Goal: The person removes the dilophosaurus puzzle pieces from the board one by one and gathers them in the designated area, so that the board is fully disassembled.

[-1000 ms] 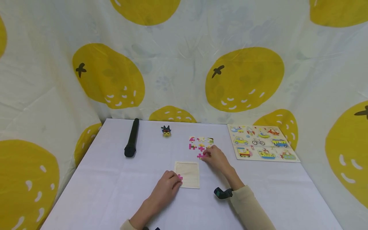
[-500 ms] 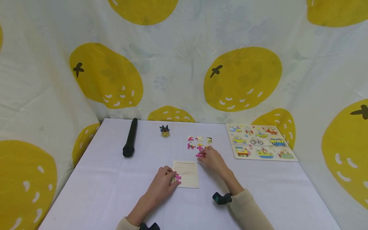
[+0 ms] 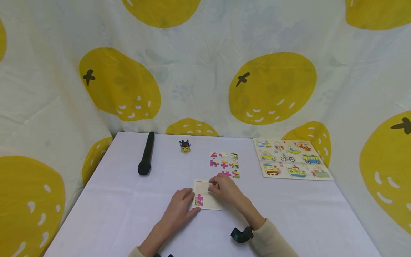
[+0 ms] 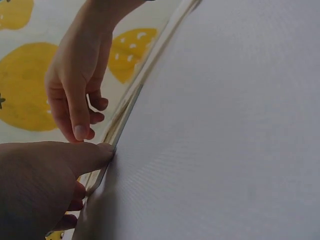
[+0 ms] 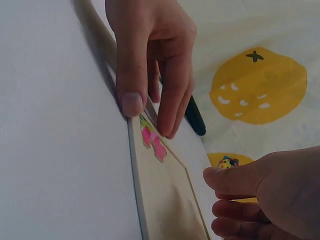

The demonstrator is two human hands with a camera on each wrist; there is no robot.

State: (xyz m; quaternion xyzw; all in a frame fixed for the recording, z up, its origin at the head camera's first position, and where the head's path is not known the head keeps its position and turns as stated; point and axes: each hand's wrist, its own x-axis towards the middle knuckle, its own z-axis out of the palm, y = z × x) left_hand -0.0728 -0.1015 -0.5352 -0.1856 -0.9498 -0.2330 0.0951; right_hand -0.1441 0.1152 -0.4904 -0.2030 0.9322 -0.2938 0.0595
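A square wooden puzzle tray [image 3: 212, 203] lies on the white table, with one pink-and-green jigsaw piece [image 3: 199, 200] in its lower left corner. My left hand [image 3: 178, 208] holds the tray at that corner; in the right wrist view its thumb is at the near edge and its fingers at the side edge. Over the tray's upper right part hovers my right hand [image 3: 226, 189], fingers loosely bent. No piece shows between them in the left wrist view. Behind it, several jigsaw pieces [image 3: 224, 165] are laid out in rows.
A black microphone [image 3: 147, 155] lies at the back left. Near it is a small dark-eared toy figure [image 3: 184, 146]. At the right sits a wooden vehicle picture board [image 3: 290, 159]. A curtain printed with yellow fruit [image 3: 273, 88] hangs behind the table.
My right hand has left the lower row of pieces and moved toward me over the tray. The left fingers have drawn off the piece, which now lies uncovered in the corner.
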